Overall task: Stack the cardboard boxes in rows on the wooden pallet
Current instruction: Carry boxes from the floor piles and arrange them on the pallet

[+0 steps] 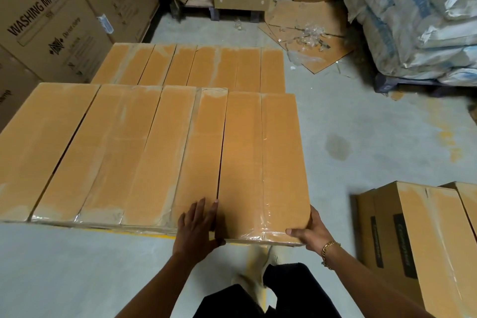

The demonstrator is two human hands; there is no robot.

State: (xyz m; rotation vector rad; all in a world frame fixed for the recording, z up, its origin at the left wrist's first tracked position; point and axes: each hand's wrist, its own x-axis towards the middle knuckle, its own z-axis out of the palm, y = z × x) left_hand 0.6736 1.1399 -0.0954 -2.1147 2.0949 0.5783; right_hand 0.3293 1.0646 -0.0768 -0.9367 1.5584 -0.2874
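Observation:
A near row of taped cardboard boxes (111,152) stands side by side, their tops facing me. The rightmost box (260,162) sits at the row's right end, its near end sticking out a little past the others. My left hand (196,224) lies with straight fingers on the neighbouring box top, against the rightmost box's left edge. My right hand (307,233) grips that box's near right corner, thumb on the taped top. A second, lower row of boxes (191,67) lies behind. The wooden pallet is hidden beneath the boxes.
Two more cardboard boxes (413,235) stand on the floor at my right. Large washing-machine cartons (51,20) wall off the left. Wrapped sacks on a pallet (418,20) fill the back right. Flattened cardboard and plastic scraps (307,33) litter the floor behind.

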